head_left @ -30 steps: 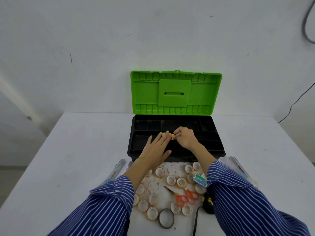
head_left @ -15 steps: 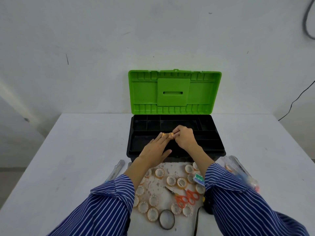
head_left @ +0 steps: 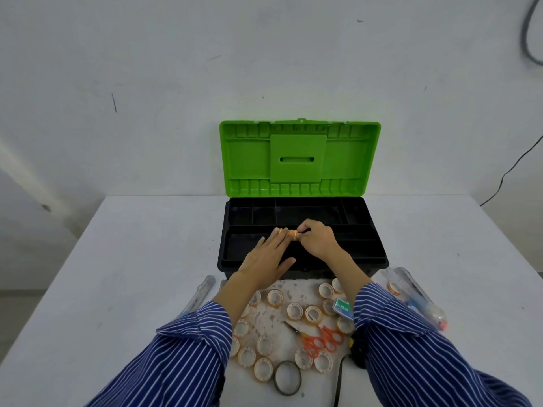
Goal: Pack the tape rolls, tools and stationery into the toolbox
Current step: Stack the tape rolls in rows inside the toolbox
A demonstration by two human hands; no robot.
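Hands met over the toolbox tray: right hand pinched small tape rolls, left hand lay flat, steadying them (loose rolls could slip, scattering between compartments).

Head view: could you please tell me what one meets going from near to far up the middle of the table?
Dark tape ring → orange scissors → small tape rolls → the hands, left and right, over the black toolbox tray → upright green lid.
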